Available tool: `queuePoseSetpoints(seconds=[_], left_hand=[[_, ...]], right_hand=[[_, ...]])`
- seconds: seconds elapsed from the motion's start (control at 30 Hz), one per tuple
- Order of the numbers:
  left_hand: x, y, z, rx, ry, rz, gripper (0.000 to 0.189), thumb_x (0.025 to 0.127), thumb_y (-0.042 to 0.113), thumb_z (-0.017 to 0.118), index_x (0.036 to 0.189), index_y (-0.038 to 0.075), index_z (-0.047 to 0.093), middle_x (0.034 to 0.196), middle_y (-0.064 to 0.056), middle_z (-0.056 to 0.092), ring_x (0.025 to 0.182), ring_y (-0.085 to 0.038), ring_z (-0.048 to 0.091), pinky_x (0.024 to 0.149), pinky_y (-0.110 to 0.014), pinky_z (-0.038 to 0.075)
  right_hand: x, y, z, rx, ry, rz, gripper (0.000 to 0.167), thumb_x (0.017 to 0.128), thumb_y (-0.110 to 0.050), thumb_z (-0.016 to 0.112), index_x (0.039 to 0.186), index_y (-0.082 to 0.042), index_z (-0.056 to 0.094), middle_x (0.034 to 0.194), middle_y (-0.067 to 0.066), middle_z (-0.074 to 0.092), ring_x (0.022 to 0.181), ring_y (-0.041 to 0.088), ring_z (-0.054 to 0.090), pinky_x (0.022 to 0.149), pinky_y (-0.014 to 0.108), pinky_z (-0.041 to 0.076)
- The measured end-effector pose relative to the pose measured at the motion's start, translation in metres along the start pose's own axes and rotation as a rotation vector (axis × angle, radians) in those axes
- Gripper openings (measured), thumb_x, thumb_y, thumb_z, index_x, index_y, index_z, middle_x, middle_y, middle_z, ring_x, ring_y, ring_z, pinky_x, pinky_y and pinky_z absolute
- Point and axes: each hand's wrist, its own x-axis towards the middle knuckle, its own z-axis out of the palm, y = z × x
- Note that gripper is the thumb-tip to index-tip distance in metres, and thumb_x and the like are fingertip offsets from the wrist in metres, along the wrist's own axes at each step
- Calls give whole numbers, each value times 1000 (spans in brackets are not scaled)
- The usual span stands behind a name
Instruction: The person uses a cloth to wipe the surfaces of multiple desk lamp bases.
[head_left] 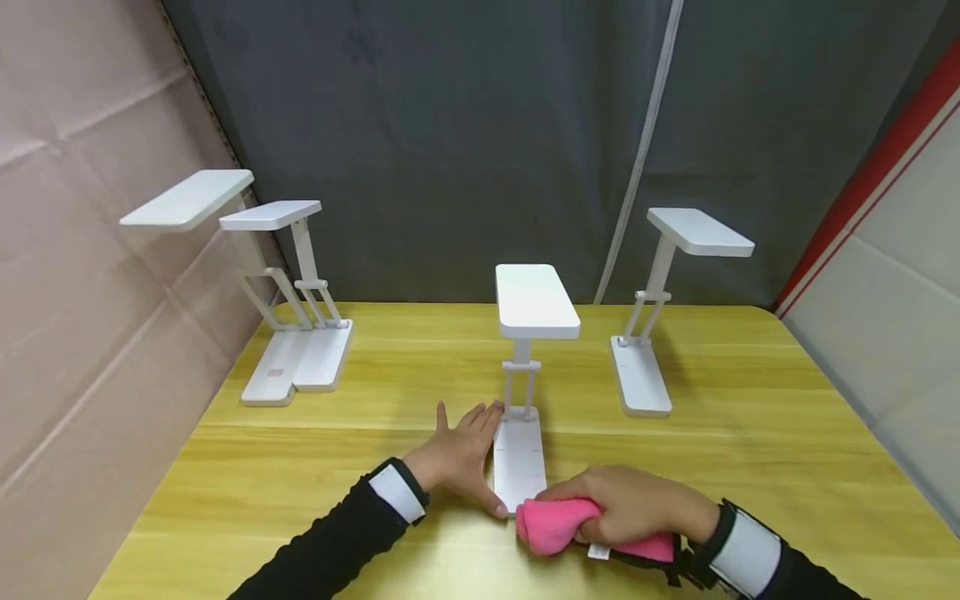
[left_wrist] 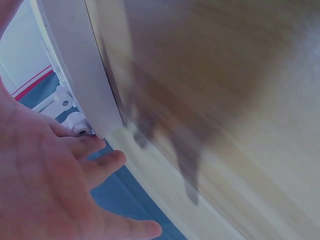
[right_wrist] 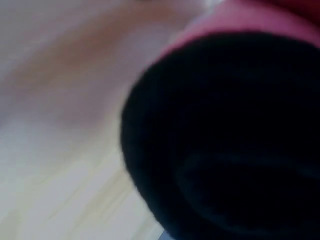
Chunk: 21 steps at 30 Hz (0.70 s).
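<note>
A white folding desk lamp point(head_left: 519, 458) stands at the front middle of the wooden table, its flat head point(head_left: 536, 300) raised. My left hand point(head_left: 459, 457) lies along the left side of its base, fingers spread and fairly straight, thumb at the front corner. In the left wrist view the fingers point(left_wrist: 85, 147) are beside the lamp base's edge point(left_wrist: 82, 65). My right hand point(head_left: 633, 500) grips a bunched pink cloth point(head_left: 553, 525) with a white tag, at the front end of the base. The right wrist view is mostly a dark blurred shape, with pink cloth point(right_wrist: 250, 17) above it.
Two more white folding lamps point(head_left: 324, 358) stand side by side at the back left, their bases touching or nearly so. Another white lamp point(head_left: 641, 379) is at the right. A grey curtain point(head_left: 420, 150) hangs behind the wooden table point(head_left: 750, 467).
</note>
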Motion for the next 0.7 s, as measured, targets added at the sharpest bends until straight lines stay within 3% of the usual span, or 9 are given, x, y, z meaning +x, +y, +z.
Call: queuePoseSetpoints(seconds=[0.1,0.2,0.3,0.43,0.7], left_hand=[[0,-2,2,-41,2,-6,135,56,72,76,153,5,12,159,-8,14,142,-29,18,98,-76,4],[-1,-3,4,-99,5,-17,134,55,71,78,153,8,11,159,-5,13,142,-31,18,98,-76,3],[-3,-5,6,-149,0,-20,134,55,71,78,154,10,10,159,-3,13,142,-32,19,97,-77,1],[-4,-5,7,-171,2,-16,134,55,70,78,154,11,10,159,-4,14,141,-33,20,97,-77,1],[-4,-5,2,-120,22,-5,133,56,70,78,153,7,11,159,-5,16,141,-33,20,98,-76,0]], right_hand=[[15,1,-8,-59,70,28,49,79,-15,64,128,-19,62,96,-13,63,70,1,52,61,23,45],[35,3,-12,-205,200,87,52,76,-14,64,127,-15,62,102,-5,66,72,6,54,61,27,46],[51,5,-9,-352,283,142,54,73,-14,66,126,-14,63,93,0,67,66,8,52,55,27,44],[58,6,-1,-436,304,164,55,73,-15,67,128,-14,62,80,0,62,56,9,46,49,26,40],[49,-8,7,-392,238,146,52,73,-16,67,124,-14,64,79,0,60,54,8,43,49,26,39]])
